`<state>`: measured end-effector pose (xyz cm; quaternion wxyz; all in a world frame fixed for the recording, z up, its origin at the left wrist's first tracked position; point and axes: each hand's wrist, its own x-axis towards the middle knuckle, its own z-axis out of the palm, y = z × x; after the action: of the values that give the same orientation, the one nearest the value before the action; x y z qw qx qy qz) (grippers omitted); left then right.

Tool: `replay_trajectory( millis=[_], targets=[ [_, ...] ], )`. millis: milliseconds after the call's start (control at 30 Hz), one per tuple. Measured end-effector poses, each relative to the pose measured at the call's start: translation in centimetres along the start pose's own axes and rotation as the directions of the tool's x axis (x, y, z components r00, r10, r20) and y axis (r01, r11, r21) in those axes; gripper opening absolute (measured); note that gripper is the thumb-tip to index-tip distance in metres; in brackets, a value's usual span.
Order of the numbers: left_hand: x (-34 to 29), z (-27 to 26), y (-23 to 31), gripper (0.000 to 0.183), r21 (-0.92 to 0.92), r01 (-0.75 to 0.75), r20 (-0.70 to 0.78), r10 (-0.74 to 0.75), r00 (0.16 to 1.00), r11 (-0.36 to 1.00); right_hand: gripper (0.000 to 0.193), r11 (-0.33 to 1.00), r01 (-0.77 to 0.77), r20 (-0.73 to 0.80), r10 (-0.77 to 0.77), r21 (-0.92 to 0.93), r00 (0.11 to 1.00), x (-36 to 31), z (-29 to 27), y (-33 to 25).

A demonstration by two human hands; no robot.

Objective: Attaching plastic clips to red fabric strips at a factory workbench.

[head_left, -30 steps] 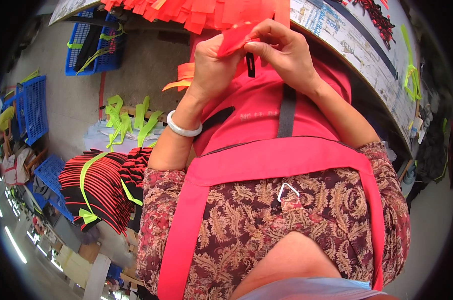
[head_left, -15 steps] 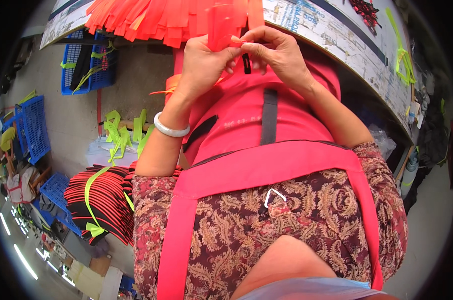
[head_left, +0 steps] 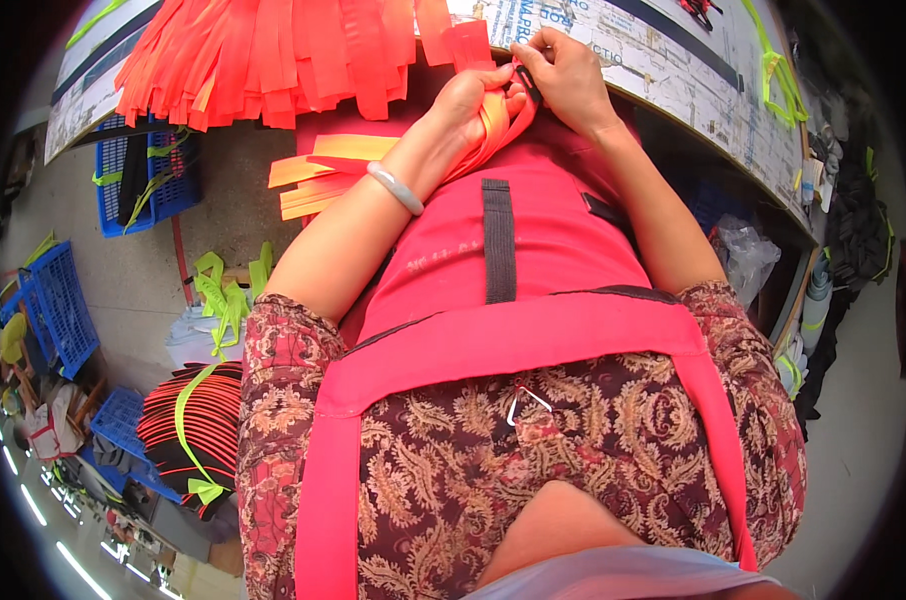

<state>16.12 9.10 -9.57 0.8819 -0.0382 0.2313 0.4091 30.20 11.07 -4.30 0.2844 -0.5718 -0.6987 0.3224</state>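
Observation:
My left hand (head_left: 469, 102) is closed round a bundle of orange-red webbing strips (head_left: 328, 172), whose loose ends lie toward the left over my pink apron (head_left: 423, 240). At its right, my right hand (head_left: 565, 78) pinches at the end of a strip beside a small black buckle (head_left: 526, 86). The fingertips of both hands are close together, and what exactly lies between the right fingertips is partly hidden. A large pile of similar orange-red strips (head_left: 263, 60) hangs over the table edge, just left of my hands.
The printed white tabletop (head_left: 663, 60) runs along the far side, with neon-yellow straps (head_left: 778, 85) on its right part. On the left stand blue plastic baskets (head_left: 61, 300), a strapped stack of black-and-red pieces (head_left: 188, 425) and yellow-green ribbons (head_left: 218, 295). A clear plastic bag (head_left: 748, 255) is at right.
The strip that stood upright in my left hand is lowered, and a bundle of strips now trails left from that hand. My right hand has shifted slightly right and up, with the buckle.

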Motion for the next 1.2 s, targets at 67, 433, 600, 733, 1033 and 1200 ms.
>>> replay_trajectory(
  millis=[67,433,600,733,1033,1200],
  targets=[
    [0.3,-0.1,-0.3,0.012,-0.049,0.029,-0.112,-0.035,0.993,0.998,0.021,0.985,0.113,-0.086,-0.125,-0.13,0.988,0.0,0.5,0.8],
    [0.9,-1.8,0.7,0.008,-0.057,-0.045,-0.064,0.041,0.997,0.997,0.021,0.974,0.184,-0.155,-0.204,-0.133,0.967,0.1,2.6,-0.8],
    [-3.3,2.0,0.7,0.013,0.354,-0.281,0.004,0.299,0.954,0.892,0.025,0.926,-0.208,0.156,0.165,0.315,0.974,-0.4,-1.1,-0.7],
    [-6.6,3.1,0.9,0.017,0.62,-0.472,0.06,0.561,0.826,0.627,0.025,0.86,-0.213,0.32,0.062,0.463,0.945,-2.1,-1.5,-3.8],
    [-9.7,2.7,1.0,0.006,0.651,-0.494,0.095,0.584,0.806,0.576,0.018,0.901,-0.113,0.345,-0.043,0.418,0.938,-4.8,0.3,-6.6],
    [-10.5,3.4,1.5,0.008,0.567,-0.531,0.069,0.606,0.793,0.63,0.017,0.901,0.005,0.237,-0.12,0.434,0.964,-4.9,0.3,-7.6]
  ],
)
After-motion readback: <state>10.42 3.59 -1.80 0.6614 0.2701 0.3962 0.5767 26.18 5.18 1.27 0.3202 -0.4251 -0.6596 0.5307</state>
